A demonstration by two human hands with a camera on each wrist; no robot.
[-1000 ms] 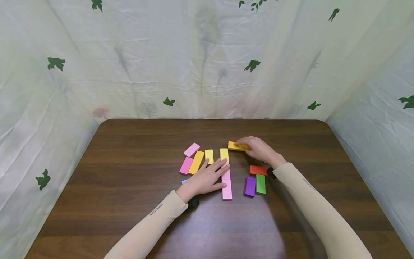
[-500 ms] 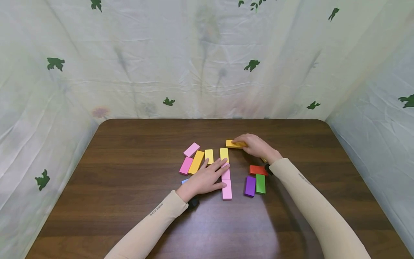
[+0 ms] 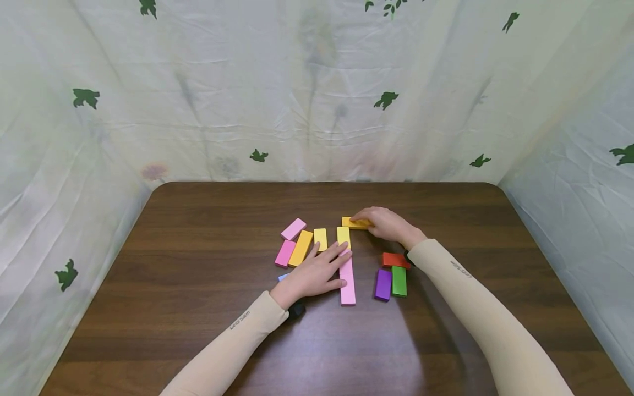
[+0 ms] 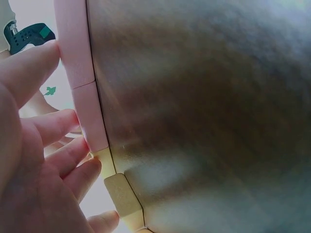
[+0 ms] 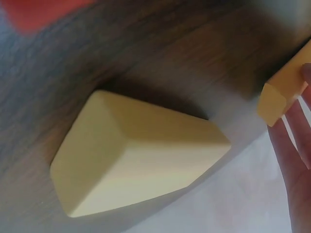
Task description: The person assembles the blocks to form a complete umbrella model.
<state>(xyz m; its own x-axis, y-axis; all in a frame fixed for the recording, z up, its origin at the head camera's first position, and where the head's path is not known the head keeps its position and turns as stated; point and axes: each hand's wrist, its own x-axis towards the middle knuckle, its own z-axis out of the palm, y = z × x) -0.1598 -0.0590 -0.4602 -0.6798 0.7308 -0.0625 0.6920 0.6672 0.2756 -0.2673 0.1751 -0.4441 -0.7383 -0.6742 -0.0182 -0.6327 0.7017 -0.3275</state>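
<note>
In the head view, my left hand [image 3: 314, 273] lies with fingers spread, its fingertips touching a column of two pink blocks [image 3: 348, 291] and a yellow block [image 3: 343, 235]. The left wrist view shows these pink blocks [image 4: 91, 114] end to end, with the thumb and fingers against their side. My right hand [image 3: 391, 224] pinches an orange block [image 3: 348, 222] between thumb and fingers at the far end of the column. This orange block [image 5: 286, 90] lies crosswise there; whether it touches the yellow one is hard to tell. Close in the right wrist view sits another yellow block [image 5: 146, 155].
Left of the column lie a yellow block [image 3: 320, 240], an orange block [image 3: 300, 248], two pink blocks [image 3: 285, 253] and a partly covered blue block [image 3: 283, 276]. Red [image 3: 395, 260], purple [image 3: 383, 285] and green [image 3: 399, 281] blocks sit to the right. A patterned curtain [image 3: 317, 110] hangs behind the table [image 3: 198, 330].
My right hand has shifted the orange block left, first slightly away and then back nearer, up to the far end of the yellow block. The left hand has stayed in place.
</note>
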